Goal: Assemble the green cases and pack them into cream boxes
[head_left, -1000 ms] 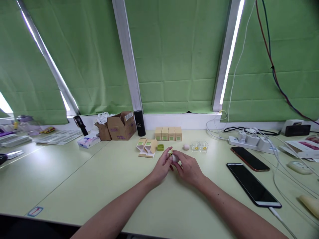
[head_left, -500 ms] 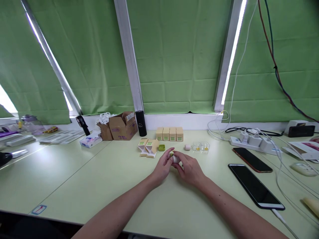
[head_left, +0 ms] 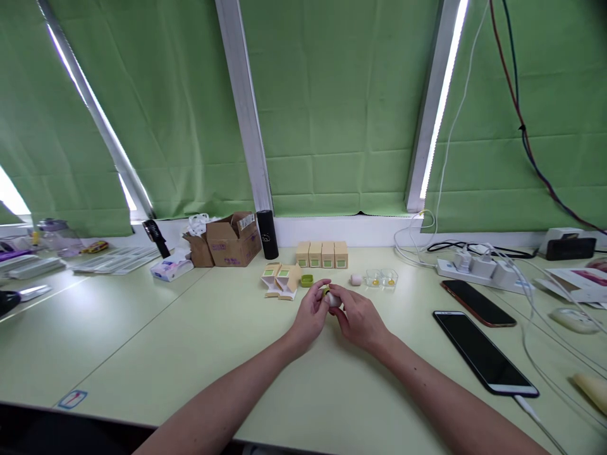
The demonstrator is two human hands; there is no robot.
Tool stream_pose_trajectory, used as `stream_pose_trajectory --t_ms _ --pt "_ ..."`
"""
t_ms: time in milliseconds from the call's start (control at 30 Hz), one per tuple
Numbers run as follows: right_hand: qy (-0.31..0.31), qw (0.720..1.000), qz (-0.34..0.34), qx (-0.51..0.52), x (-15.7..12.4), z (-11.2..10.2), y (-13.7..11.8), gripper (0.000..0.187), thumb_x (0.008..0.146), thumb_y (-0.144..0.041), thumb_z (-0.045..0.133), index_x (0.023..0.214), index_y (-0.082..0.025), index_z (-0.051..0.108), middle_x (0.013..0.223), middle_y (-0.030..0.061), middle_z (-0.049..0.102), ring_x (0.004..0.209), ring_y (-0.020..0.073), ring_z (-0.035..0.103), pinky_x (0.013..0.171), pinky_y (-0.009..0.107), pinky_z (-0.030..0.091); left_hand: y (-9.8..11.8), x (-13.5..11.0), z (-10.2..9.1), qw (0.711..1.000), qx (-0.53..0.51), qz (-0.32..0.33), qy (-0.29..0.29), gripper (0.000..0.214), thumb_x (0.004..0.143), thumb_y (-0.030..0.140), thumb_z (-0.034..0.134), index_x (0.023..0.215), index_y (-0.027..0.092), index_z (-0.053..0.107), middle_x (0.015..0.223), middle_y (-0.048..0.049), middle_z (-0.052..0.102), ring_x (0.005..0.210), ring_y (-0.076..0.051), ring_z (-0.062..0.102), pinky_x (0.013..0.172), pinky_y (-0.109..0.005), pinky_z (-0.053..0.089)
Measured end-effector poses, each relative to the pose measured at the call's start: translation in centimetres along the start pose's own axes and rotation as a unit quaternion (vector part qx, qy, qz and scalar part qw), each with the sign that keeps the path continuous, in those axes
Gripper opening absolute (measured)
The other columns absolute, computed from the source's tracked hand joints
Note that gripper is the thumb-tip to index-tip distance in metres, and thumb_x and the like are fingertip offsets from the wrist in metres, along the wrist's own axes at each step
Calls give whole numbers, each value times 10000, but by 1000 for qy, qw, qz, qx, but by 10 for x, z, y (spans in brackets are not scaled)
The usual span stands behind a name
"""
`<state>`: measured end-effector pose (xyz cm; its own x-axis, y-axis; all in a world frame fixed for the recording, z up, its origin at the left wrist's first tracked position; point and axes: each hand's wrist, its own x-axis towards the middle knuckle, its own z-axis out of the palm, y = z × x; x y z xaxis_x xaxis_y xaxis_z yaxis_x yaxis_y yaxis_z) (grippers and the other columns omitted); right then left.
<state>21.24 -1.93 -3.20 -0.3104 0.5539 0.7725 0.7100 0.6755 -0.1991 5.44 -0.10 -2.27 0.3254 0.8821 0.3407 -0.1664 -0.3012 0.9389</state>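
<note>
A small rounded white piece with a green part (head_left: 334, 301) is pinched between my two hands above the table; fingers cover much of it. My left hand (head_left: 309, 315) grips it from the left with closed fingers. On the other side, my right hand (head_left: 359, 316) has thumb and fingertips closed on the same piece. Just beyond the hands lie a small green square container (head_left: 307, 280) and a small pinkish-white block (head_left: 356, 279). To the right of the block stands a clear two-cup holder (head_left: 381, 278) with yellow bits in it. Opened small cartons (head_left: 282, 281) lie at the left.
Several closed small cartons (head_left: 321, 254) stand in a row at the back, near a black cylinder (head_left: 268, 235) and a cardboard box (head_left: 234, 240). Two phones (head_left: 484, 351) lie at the right, with a power strip (head_left: 478, 272) and loose cables. A tissue pack (head_left: 171, 266) is left.
The white and green piece has turned slightly in my fingers, which have shifted a little around it. Everything else on the table stays in place.
</note>
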Motion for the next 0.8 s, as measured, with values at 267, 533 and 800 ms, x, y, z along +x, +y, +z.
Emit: stream_pose_trajectory --t_ms 267,533,800 --pt "7 1000 -14 5 0 0 -1 275 1033 -199 473 1302 -200 530 1206 156 732 1015 272 734 794 387 607 -1 -1 -7 1000 14 11 -15 462 973 436 590 1356 182 545 1212 -115 674 1078 -226 661 936 -354 543" --pt "-3 1000 4 10 -4 4 3 415 913 -86 491 1313 -196 509 1139 129 742 958 261 728 757 370 597 -3 -1 -4 998 37 -8 -42 656 904 468 724 1439 190 464 1253 -124 636 1124 -232 624 955 -358 531" --pt "2 1000 8 -7 -3 6 2 309 946 -105 497 1238 -199 533 1144 125 752 942 255 741 734 353 588 2 -2 -2 999 38 -28 -26 652 913 516 702 1435 200 472 1006 -40 622 913 -172 596 837 -310 518"
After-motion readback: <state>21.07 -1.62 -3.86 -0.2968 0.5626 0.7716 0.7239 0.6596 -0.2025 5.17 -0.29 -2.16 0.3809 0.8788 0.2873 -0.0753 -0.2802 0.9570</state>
